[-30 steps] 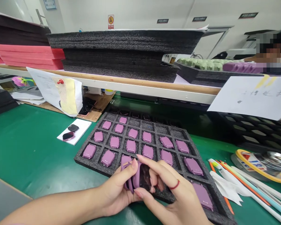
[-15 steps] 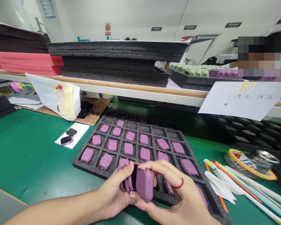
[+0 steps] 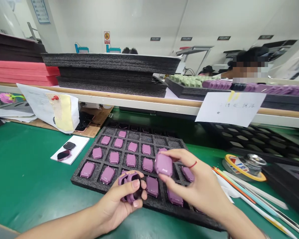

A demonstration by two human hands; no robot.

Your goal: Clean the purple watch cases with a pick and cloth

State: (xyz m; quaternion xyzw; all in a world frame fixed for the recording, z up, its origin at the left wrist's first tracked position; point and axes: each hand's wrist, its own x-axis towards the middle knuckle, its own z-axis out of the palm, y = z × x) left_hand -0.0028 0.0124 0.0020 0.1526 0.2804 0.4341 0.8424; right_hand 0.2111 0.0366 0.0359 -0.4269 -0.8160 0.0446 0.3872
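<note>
Right hand (image 3: 199,179) pinches one purple case (image 3: 163,165), thumb and fingers on opposite edges, held up over the tray (image 3: 92,186). Left hand (image 3: 118,203) clamped on a small stack (image 3: 131,198), purple frames with dark faces, at the tray's near edge. Hands apart. More purple cases (image 3: 108,175) lie in tray pockets. Left of tray: white pad (image 3: 76,152) on green bench (image 3: 35,189), two small units (image 3: 64,155) on it. Right: thin sticks (image 3: 256,196). Behind: shelf (image 3: 181,107) with black foam sheets (image 3: 109,63) piled up.

L fingers (image 3: 129,188) grip stacked cases (image 3: 131,198); R fingers (image 3: 181,154) pinch purple case (image 3: 163,164) abv blk tray (image 3: 94,181).
</note>
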